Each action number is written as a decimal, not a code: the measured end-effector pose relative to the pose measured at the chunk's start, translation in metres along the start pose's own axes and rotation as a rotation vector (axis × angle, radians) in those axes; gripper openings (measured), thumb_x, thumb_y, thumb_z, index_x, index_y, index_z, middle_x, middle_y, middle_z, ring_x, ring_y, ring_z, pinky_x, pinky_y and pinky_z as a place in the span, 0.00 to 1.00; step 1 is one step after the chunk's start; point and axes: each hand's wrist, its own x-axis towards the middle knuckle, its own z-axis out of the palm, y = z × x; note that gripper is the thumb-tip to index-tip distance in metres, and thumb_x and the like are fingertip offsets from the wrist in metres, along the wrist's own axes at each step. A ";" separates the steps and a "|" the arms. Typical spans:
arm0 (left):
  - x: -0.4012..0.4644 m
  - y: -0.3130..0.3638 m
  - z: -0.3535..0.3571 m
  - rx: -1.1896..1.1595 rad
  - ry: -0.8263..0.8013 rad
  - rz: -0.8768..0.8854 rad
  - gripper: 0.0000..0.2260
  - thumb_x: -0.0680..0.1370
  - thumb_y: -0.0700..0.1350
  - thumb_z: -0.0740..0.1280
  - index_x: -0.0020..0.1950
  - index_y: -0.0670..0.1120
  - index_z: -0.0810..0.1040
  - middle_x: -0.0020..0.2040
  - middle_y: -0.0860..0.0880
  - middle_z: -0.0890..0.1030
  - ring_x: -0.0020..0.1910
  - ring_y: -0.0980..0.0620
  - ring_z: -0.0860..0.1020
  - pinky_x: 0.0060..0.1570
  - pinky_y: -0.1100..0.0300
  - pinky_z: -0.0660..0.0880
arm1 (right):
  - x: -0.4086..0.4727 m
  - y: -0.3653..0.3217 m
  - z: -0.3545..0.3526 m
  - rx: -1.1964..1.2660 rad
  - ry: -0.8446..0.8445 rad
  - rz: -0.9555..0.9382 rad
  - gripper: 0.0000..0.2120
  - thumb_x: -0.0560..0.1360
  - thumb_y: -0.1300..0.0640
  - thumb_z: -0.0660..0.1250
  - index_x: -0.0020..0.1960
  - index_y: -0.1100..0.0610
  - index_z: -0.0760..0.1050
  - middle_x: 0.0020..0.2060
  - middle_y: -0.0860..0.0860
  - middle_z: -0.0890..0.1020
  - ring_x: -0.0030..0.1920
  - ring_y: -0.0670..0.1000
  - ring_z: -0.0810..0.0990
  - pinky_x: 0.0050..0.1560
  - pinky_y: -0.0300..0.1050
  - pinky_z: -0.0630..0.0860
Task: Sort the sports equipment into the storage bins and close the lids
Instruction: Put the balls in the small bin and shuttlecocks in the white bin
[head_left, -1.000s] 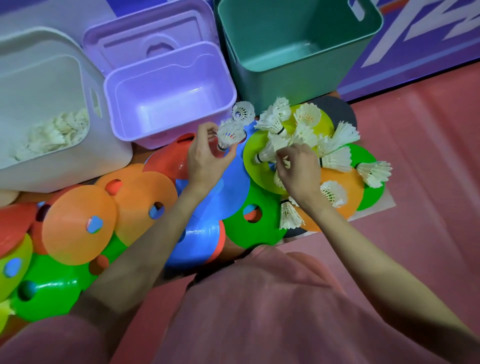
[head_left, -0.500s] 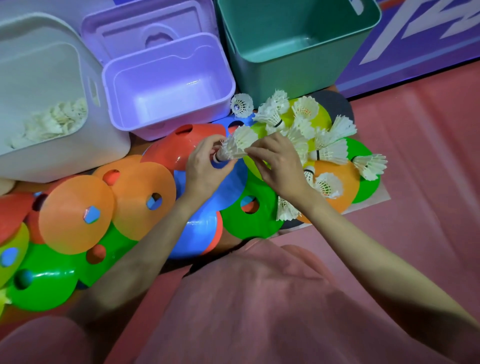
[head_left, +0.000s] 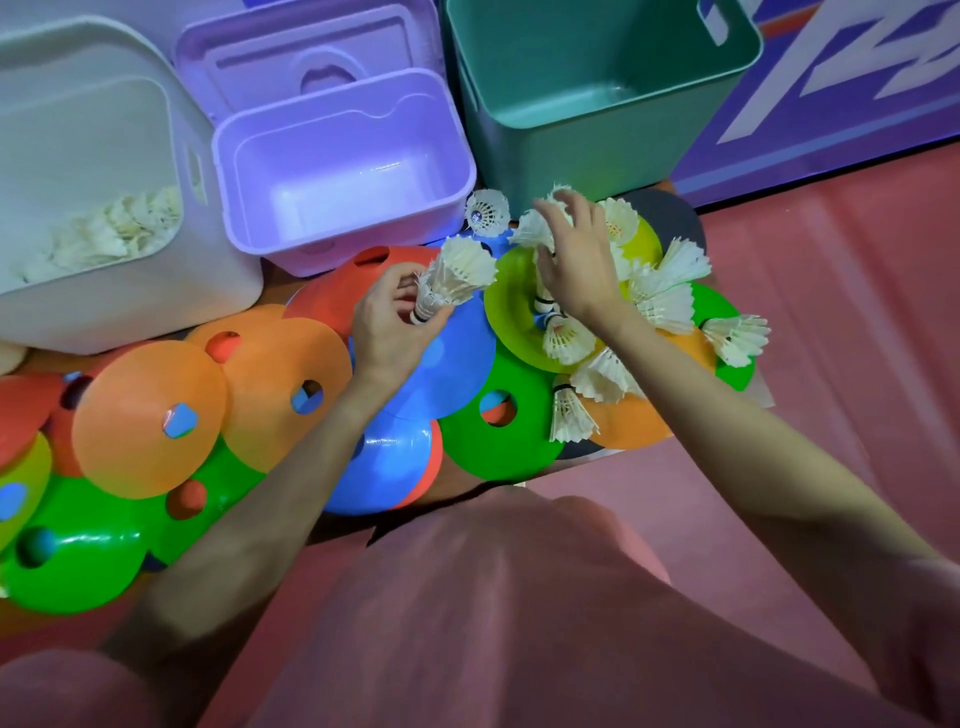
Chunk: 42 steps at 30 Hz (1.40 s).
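Observation:
My left hand (head_left: 395, 322) grips a small bunch of white shuttlecocks (head_left: 460, 273) by their cork ends, above a blue disc cone (head_left: 457, 358). My right hand (head_left: 574, 260) reaches with spread fingers over a pile of loose shuttlecocks (head_left: 660, 291) lying on the yellow-green disc cone (head_left: 511, 301) and its neighbours, its fingertips touching one shuttlecock (head_left: 530, 234). A white bin (head_left: 119, 291) at the left holds several shuttlecocks (head_left: 114, 228). The purple bin (head_left: 337, 171) and the teal bin (head_left: 597, 114) stand open with nothing inside.
Orange disc cones (head_left: 150, 415), green ones (head_left: 78, 540), red and blue ones overlap across the floor from the left edge to the middle. A purple lid (head_left: 291, 57) leans behind the purple bin. Red floor (head_left: 831, 312) lies to the right, and my pink-clothed knees fill the foreground.
My right hand let go near my left hand and moved up and right onto the loose pile. My left hand keeps its bunch, now with more shuttlecocks in it.

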 end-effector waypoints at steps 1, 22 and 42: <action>0.000 0.002 0.000 -0.003 0.001 0.000 0.18 0.69 0.42 0.77 0.55 0.43 0.77 0.49 0.52 0.80 0.43 0.58 0.78 0.44 0.64 0.78 | 0.008 0.005 0.002 -0.051 -0.055 0.012 0.23 0.73 0.66 0.60 0.68 0.59 0.70 0.66 0.63 0.69 0.63 0.63 0.68 0.65 0.54 0.65; 0.010 -0.011 -0.008 0.044 0.030 -0.100 0.17 0.70 0.42 0.76 0.56 0.42 0.77 0.48 0.53 0.79 0.46 0.56 0.78 0.42 0.67 0.75 | -0.005 -0.041 -0.022 0.534 0.373 -0.127 0.06 0.76 0.60 0.69 0.47 0.63 0.81 0.46 0.57 0.80 0.48 0.54 0.79 0.48 0.45 0.76; 0.019 -0.021 -0.010 -0.117 0.173 -0.192 0.18 0.68 0.44 0.76 0.54 0.48 0.74 0.46 0.59 0.80 0.43 0.62 0.79 0.45 0.59 0.79 | 0.043 -0.022 0.034 0.373 -0.191 0.010 0.14 0.78 0.53 0.60 0.59 0.58 0.77 0.54 0.58 0.76 0.54 0.54 0.76 0.57 0.46 0.70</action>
